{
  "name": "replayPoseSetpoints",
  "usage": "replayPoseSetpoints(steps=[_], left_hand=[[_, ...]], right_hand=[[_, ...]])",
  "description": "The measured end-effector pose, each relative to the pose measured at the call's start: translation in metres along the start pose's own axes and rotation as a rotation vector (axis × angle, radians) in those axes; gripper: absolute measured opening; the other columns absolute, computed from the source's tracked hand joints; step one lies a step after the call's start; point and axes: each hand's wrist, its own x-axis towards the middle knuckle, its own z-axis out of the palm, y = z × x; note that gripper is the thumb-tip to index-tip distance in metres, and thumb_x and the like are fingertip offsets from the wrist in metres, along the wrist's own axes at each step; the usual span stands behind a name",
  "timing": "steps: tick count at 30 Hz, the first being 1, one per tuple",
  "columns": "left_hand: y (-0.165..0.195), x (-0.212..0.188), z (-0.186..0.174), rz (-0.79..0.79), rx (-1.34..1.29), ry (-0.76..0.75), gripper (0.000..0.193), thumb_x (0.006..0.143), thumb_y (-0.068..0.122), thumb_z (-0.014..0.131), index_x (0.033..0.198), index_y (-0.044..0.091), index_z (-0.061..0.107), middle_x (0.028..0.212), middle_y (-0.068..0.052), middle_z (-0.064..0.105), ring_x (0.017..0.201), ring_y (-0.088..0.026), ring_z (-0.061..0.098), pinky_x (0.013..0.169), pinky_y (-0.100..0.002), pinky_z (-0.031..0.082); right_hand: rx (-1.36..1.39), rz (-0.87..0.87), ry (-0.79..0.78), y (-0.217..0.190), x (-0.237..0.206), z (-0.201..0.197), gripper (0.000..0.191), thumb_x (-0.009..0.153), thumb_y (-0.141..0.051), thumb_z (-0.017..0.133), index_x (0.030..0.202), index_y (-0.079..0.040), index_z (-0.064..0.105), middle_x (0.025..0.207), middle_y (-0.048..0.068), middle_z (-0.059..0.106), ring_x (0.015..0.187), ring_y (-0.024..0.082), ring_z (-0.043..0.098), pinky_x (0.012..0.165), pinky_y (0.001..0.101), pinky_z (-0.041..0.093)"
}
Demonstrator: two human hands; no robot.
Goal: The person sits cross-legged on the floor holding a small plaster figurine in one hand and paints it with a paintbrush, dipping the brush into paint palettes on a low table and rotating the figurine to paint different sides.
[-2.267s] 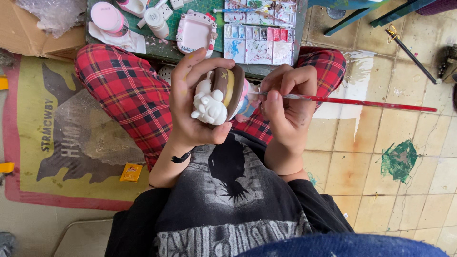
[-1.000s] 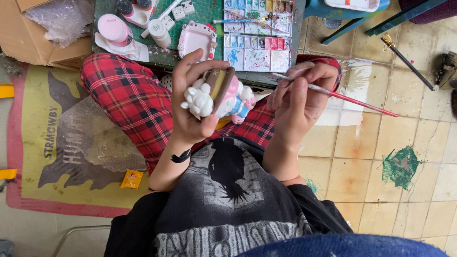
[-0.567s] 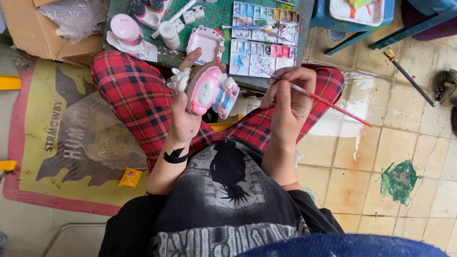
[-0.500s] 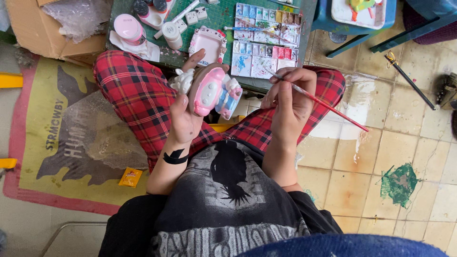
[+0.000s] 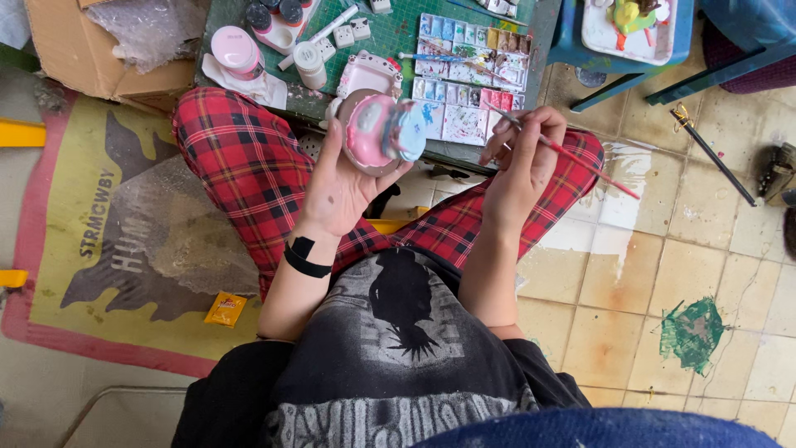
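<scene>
Crowding the green cutting mat (image 5: 398,33) ahead of the knees are a watercolour palette (image 5: 464,79), small paint bottles (image 5: 274,17), a pink-lidded jar (image 5: 235,48) and a white tube (image 5: 311,65); nothing blocks the hands. The left hand (image 5: 344,178) cups a small figurine (image 5: 383,133) from below, fingers wrapped around its base, above the lap. It is round, pink and pale blue. The right hand (image 5: 522,162) pinches a thin red-handled paintbrush (image 5: 572,158), tip pointing toward the palette.

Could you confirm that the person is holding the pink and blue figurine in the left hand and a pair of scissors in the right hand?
Not quite: the head view shows the right hand holding a thin red-handled paintbrush, not scissors. The left hand does hold the pink and blue figurine.
</scene>
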Motion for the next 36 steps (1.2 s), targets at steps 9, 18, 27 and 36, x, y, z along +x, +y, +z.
replayPoseSetpoints(steps=[9,18,27,36], left_hand=[[0.016,0.001,0.003,0.031,-0.17,-0.006,0.09,0.101,0.059,0.057,0.163,0.004,0.022,0.162,-0.02,0.039,0.15,-0.042,0.042,0.125,-0.047,0.044],[0.02,-0.008,0.0,-0.059,-0.265,-0.069,0.109,0.094,0.081,0.043,0.164,-0.001,0.027,0.15,-0.028,0.051,0.133,-0.046,0.059,0.111,-0.046,0.055],[0.015,-0.017,-0.005,0.023,-0.036,-0.148,0.104,0.098,0.08,0.053,0.163,0.001,0.034,0.134,-0.022,0.061,0.11,-0.038,0.069,0.085,-0.036,0.059],[0.057,-0.032,0.024,0.58,0.883,-0.183,0.101,0.084,0.008,0.093,0.162,0.012,0.029,0.161,-0.01,0.043,0.147,-0.02,0.042,0.125,-0.034,0.036]], right_hand=[[0.006,-0.017,0.066,-0.005,0.017,0.0,0.008,0.116,-0.012,0.052,0.122,-0.008,0.05,0.104,0.012,0.062,0.065,0.011,0.051,0.058,0.0261,0.043],[0.114,0.003,0.01,0.0,0.009,0.012,0.005,0.117,-0.012,0.052,0.119,-0.008,0.05,0.088,0.007,0.058,0.07,0.012,0.053,0.056,0.0251,0.044],[0.101,0.005,0.023,-0.004,0.007,0.014,0.004,0.116,-0.012,0.053,0.119,-0.009,0.052,0.089,0.006,0.056,0.068,0.011,0.052,0.055,0.025,0.042],[0.084,0.036,0.118,0.003,0.014,0.01,0.039,0.115,-0.035,0.044,0.135,-0.003,0.053,0.127,0.017,0.061,0.075,0.015,0.057,0.059,0.0285,0.044]])
